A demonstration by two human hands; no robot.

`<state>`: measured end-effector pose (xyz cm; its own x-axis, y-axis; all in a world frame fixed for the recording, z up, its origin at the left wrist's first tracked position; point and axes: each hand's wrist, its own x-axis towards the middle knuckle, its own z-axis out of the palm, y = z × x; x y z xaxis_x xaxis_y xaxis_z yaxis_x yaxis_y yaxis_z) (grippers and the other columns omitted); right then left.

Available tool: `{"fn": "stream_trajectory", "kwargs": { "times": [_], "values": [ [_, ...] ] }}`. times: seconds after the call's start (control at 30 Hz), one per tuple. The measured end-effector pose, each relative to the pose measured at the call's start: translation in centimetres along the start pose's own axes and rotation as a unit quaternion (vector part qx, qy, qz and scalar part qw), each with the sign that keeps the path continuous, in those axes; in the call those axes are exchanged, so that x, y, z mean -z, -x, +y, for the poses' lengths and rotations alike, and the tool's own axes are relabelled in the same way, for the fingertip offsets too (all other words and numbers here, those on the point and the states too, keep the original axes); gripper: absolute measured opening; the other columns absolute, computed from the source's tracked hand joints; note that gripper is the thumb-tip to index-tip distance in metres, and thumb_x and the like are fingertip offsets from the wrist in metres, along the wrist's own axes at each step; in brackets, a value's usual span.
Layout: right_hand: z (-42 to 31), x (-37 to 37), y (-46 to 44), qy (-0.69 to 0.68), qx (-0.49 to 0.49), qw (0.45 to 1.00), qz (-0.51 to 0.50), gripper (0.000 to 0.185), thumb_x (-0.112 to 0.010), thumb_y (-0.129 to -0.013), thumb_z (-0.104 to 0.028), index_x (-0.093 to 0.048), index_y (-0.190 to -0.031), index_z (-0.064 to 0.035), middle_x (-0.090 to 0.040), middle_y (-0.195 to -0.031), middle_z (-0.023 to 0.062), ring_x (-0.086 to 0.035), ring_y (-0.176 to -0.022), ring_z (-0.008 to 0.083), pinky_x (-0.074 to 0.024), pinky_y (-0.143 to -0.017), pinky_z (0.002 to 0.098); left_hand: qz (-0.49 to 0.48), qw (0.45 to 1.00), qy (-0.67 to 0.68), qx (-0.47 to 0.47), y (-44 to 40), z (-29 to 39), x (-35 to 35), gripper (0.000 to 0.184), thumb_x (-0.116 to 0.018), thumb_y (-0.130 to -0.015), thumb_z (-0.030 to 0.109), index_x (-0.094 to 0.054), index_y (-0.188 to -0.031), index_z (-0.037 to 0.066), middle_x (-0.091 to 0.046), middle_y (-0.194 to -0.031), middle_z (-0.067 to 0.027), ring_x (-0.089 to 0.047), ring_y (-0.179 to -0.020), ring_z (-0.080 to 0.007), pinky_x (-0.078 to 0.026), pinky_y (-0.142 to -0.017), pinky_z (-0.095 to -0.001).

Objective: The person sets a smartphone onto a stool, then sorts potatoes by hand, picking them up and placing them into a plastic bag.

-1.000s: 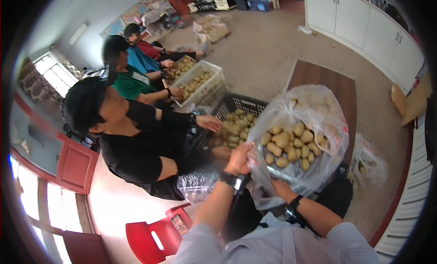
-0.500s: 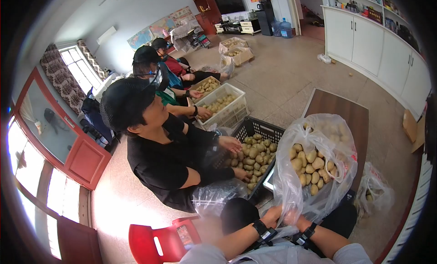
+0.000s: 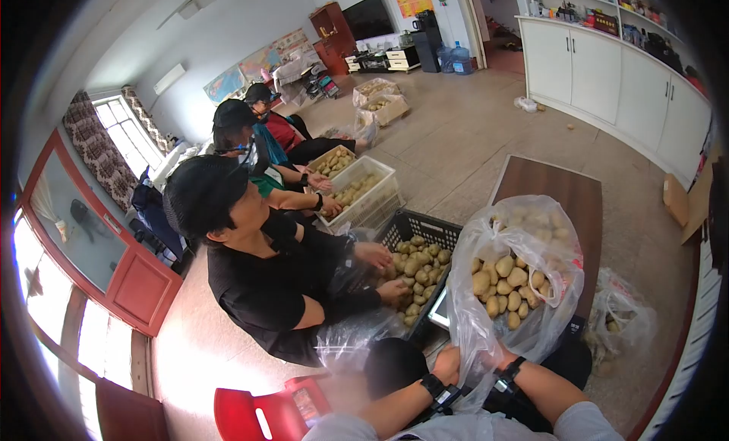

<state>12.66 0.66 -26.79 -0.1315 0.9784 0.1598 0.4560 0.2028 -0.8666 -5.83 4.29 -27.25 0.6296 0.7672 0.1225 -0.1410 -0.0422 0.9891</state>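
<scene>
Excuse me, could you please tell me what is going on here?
The camera wearer's left hand and right hand grip the near side of an open clear plastic bag with potatoes inside. To the left, a co-worker in black has both hands at the potatoes in a black crate. A white crate, also holding potatoes, stands just beyond.

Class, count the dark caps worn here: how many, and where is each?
3. The front cap is on the nearest co-worker, beside the black crate; the middle cap is beyond it; the rear cap is farthest back. Others may be hidden.
</scene>
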Motion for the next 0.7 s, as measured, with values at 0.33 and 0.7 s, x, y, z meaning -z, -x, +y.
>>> {"fn": "stream_trajectory", "kwargs": {
  "times": [0.33, 0.7],
  "values": [
    [4.4, -3.7, -4.5, 0.213, -0.090, 0.969, -0.083, 0.029, -0.065, -0.082, -0.028, -0.065, -0.100, -0.0059, -0.068, -0.088, 0.0169, -0.066, -0.078, 0.0368, -0.0514, -0.068, 0.0450, -0.071, 0.986, -0.132, 0.080, -1.0, 4.0, 0.9, 0.026, -0.052, -0.093, 0.016, -0.063, -0.113, 0.003, -0.067, -0.104, -0.0143, -0.064, -0.096, -0.0293, -0.050, -0.087, -0.0407],
    [10.6, -5.2, -3.3, 0.189, -0.177, 0.965, -0.028, 0.029, -0.062, -0.084, -0.026, -0.062, -0.104, -0.0055, -0.068, -0.084, 0.0163, -0.066, -0.072, 0.0383, -0.0518, -0.063, 0.0461, -0.086, 0.930, 0.278, 0.226, -1.3, 4.0, 1.7, 0.036, -0.040, -0.099, 0.023, -0.056, -0.128, 0.008, -0.059, -0.130, -0.0061, -0.055, -0.120, -0.0209, -0.041, -0.102, -0.0333]
  ]
}}
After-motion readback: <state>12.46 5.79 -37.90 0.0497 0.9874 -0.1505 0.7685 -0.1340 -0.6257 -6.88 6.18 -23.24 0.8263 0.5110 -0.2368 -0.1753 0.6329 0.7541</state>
